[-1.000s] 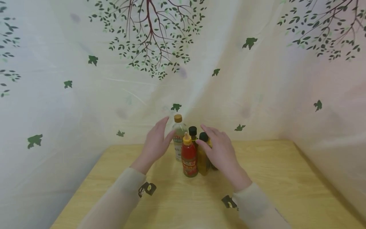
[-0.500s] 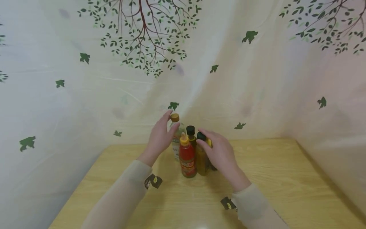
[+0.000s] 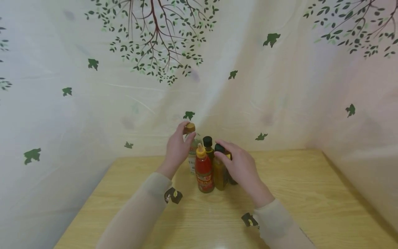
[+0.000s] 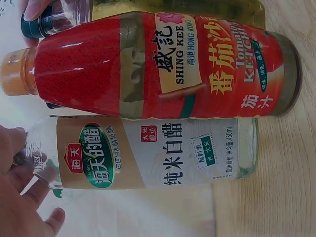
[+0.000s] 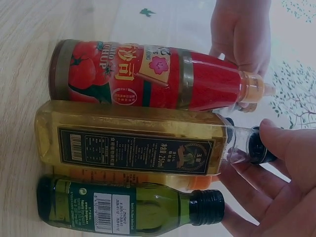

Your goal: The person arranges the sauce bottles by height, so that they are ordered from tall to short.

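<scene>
My left hand [image 3: 176,149] has thumb and fingers round the brown cap and neck of the clear vinegar bottle [image 3: 191,165], whose label faces the left wrist view. With thumb and fingertips my right hand [image 3: 244,167] pinches the black cap of a yellow oil bottle [image 3: 220,176], seen whole in the right wrist view. Between them, at the front, the red ketchup bottle [image 3: 204,174] with its orange top stands upright. All these bottles stand close together on the table.
A green bottle [image 5: 143,205] with a black cap and a partly hidden orange-capped bottle [image 5: 200,182] are beside the oil. Another black cap [image 3: 207,141] shows behind the ketchup. The wooden table [image 3: 295,180] meets a leaf-patterned curtain [image 3: 242,103] at its back edge.
My left hand has moved right and closed round the top of the vinegar bottle. My right thumb and fingers have come together on the oil bottle's cap. The bottles have stayed standing.
</scene>
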Tool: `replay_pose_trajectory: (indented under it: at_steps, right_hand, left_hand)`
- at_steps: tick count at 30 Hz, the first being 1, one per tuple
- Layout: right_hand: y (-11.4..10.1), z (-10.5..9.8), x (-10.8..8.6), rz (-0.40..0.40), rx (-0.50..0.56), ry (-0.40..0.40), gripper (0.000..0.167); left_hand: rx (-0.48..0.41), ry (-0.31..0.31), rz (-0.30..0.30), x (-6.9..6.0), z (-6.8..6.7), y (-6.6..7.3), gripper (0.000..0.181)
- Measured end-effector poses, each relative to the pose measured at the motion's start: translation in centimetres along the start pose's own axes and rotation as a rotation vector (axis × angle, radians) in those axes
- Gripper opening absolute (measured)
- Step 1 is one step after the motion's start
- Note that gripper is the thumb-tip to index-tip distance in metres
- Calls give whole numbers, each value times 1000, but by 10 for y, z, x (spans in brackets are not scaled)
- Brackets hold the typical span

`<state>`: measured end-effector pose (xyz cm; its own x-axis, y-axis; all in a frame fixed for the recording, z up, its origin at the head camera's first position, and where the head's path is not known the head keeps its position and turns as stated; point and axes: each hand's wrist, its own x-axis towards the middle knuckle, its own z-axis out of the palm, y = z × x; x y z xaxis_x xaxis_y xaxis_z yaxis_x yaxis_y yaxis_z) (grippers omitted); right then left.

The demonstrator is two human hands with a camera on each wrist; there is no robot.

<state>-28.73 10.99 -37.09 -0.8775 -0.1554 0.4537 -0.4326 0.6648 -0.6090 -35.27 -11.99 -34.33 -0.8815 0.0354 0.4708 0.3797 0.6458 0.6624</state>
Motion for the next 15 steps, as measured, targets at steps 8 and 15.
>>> replay_pose_trajectory:
  at_steps: [8, 15]
  right_hand:
    - [-1, -1, 0, 8, -26, -3, 51]
    - [-1, -1, 0, 13, -31, -4, 51]
  left_hand:
    - [-31, 44, 38, -3, -1, 2, 41]
    - [-37, 88, 44, -8, -10, -5, 42]
